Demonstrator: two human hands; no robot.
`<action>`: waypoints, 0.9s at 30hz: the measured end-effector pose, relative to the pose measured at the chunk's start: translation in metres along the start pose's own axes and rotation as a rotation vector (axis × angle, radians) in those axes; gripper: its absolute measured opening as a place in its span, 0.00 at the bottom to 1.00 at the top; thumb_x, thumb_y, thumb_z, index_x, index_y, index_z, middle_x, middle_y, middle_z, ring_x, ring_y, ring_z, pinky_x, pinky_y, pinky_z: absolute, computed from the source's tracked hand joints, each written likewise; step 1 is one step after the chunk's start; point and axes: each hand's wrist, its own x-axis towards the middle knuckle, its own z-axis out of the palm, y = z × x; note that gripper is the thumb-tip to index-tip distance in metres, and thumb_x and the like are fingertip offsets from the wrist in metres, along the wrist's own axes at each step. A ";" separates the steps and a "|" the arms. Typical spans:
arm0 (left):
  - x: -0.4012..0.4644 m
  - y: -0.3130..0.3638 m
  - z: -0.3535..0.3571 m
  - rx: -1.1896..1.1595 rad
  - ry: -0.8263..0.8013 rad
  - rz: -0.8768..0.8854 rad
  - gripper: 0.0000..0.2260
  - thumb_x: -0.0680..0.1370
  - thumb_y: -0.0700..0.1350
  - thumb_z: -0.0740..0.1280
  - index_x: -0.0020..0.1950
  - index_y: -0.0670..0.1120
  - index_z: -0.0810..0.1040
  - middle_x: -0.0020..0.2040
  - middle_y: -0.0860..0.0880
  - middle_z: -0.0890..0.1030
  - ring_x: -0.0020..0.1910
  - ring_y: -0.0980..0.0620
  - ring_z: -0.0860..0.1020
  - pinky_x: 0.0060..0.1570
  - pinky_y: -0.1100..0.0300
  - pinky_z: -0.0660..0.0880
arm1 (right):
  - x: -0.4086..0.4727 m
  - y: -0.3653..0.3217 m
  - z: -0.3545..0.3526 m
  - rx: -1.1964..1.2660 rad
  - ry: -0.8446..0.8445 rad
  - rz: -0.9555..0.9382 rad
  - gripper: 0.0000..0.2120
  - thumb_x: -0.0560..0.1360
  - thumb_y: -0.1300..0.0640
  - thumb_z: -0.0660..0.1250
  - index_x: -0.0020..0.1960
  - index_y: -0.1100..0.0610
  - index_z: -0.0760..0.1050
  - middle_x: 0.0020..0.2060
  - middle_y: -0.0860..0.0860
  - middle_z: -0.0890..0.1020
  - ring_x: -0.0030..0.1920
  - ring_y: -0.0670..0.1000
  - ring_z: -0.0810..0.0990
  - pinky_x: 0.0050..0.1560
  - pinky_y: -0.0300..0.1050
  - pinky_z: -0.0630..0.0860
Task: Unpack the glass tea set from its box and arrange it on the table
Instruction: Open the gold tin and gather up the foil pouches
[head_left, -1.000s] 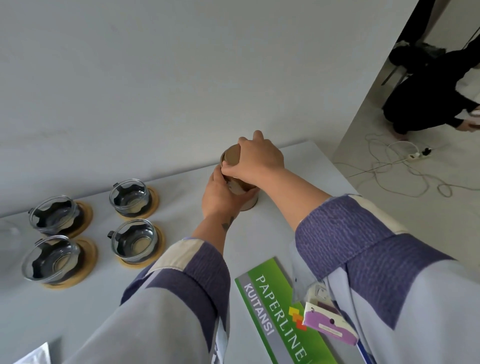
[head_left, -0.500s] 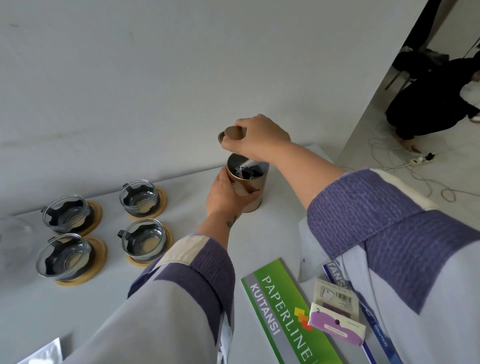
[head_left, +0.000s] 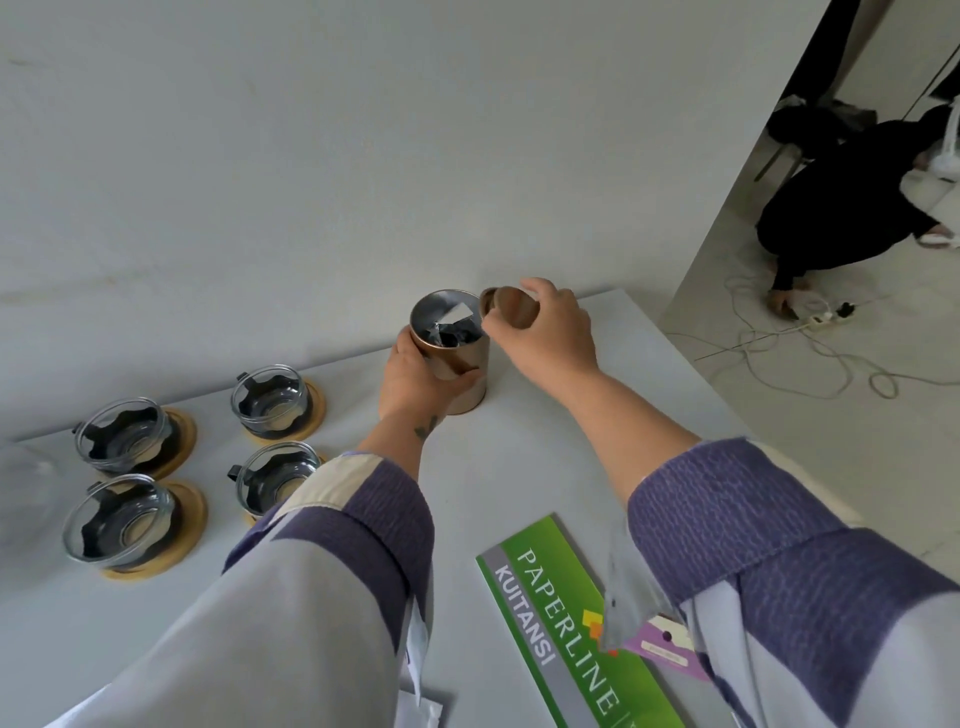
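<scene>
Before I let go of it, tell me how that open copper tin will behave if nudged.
The copper tin is tall for its base, so a push near the rim could probably tip it. On its side it would likely roll, being round. Its smooth metal wall looks slippery; the left hand wraps it while the right hand holds the lid off.

Bare table (head_left: 545, 447) between tin (head_left: 460, 364) and green booklet (head_left: 566, 618); cups (head_left: 267, 397) crowd the left.
</scene>
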 end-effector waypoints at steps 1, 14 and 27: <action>0.001 -0.001 -0.001 -0.010 0.002 0.000 0.38 0.63 0.52 0.79 0.68 0.48 0.66 0.62 0.50 0.74 0.60 0.50 0.74 0.54 0.56 0.73 | -0.004 0.007 0.005 0.013 0.024 0.032 0.31 0.70 0.41 0.66 0.69 0.50 0.64 0.64 0.52 0.70 0.66 0.57 0.66 0.60 0.47 0.67; 0.007 -0.007 -0.008 -0.010 0.015 0.009 0.39 0.63 0.51 0.79 0.69 0.47 0.64 0.62 0.50 0.73 0.59 0.51 0.73 0.52 0.62 0.68 | -0.043 0.078 0.076 -0.426 -0.040 -0.072 0.20 0.72 0.45 0.67 0.61 0.50 0.70 0.61 0.47 0.73 0.59 0.55 0.68 0.52 0.47 0.68; -0.002 0.001 -0.014 -0.036 -0.046 -0.053 0.53 0.63 0.52 0.80 0.76 0.44 0.50 0.74 0.47 0.63 0.71 0.47 0.64 0.68 0.52 0.65 | -0.041 0.069 0.067 -0.495 -0.125 -0.024 0.22 0.71 0.43 0.66 0.63 0.46 0.70 0.69 0.51 0.64 0.68 0.56 0.60 0.63 0.51 0.60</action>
